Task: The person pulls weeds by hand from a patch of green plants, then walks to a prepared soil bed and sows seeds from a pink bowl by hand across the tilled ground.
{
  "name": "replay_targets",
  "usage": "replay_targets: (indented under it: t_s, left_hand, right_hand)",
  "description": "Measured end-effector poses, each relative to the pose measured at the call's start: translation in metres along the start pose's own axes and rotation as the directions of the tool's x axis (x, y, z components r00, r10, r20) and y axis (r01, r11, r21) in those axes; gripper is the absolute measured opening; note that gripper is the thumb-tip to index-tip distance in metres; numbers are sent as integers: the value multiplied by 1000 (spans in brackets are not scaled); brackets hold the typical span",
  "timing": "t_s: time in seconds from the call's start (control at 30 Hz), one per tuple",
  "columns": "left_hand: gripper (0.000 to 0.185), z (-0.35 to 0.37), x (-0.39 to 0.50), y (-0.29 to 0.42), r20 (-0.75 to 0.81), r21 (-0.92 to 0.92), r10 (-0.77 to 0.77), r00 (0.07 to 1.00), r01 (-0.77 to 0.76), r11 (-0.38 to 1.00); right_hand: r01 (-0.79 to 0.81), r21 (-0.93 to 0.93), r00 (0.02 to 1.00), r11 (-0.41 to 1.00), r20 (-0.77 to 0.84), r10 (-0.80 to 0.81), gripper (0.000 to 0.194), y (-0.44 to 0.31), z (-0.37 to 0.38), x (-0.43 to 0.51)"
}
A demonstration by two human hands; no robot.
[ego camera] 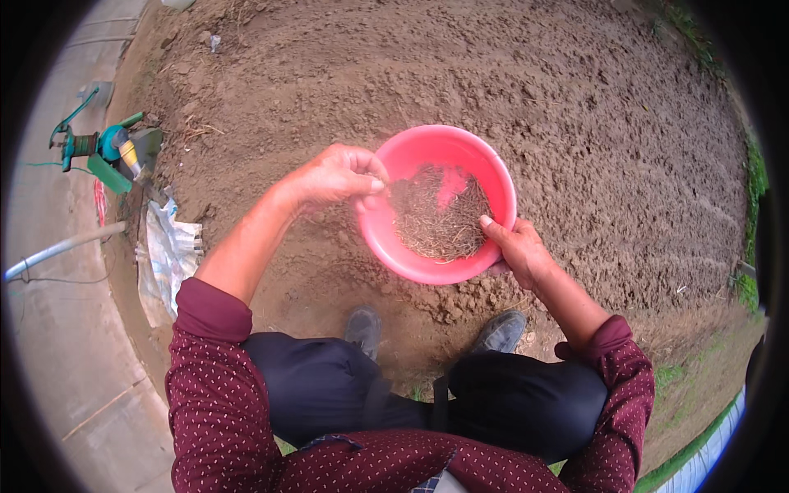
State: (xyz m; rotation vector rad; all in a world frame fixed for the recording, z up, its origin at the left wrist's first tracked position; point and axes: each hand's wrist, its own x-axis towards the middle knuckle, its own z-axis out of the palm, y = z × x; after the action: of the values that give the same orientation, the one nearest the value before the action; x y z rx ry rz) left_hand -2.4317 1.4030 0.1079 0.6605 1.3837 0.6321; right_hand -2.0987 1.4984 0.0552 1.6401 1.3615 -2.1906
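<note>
A round pink plastic basin (pixel 431 137) is held over the bare soil, in front of my knees. Dry brown plant bits, like chaff or seed with short stalks, (pixel 431 215) cover much of its bottom. My right hand (pixel 521 249) grips the basin's near right rim, with the thumb inside. At the left rim is my left hand (pixel 342 175), its thumb and fingertips pinched together; whether something small is between them cannot be told. The basin's far left edge looks blurred.
Loose tilled soil (pixel 592 154) spreads ahead and to the right. A green machine with a spool (pixel 83 146), a crumpled white woven sack (pixel 169 246) and a pale pipe (pixel 68 246) lie at the left, by a concrete strip (pixel 68 345). My shoes (pixel 502 330) stand at the soil's near edge.
</note>
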Motion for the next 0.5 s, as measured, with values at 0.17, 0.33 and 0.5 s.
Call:
replay_targets:
  t_s: [0.17, 0.33, 0.5]
  left_hand:
    - [16, -97, -99, -15, -264, -111, 106, 959, -139, 984]
    - [13, -175, -200, -100, -601, -239, -133, 788, -18, 971]
    - [12, -212, -261, -225, -758, -382, -344, 554, 49, 923]
  right_hand:
    - [6, 57, 995, 998, -98, 0, 35, -8, -24, -4]
    - [48, 90, 974, 995, -226, -26, 34, -26, -54, -7]
    - [108, 171, 937, 979, -348, -43, 26, -36, -72, -20]
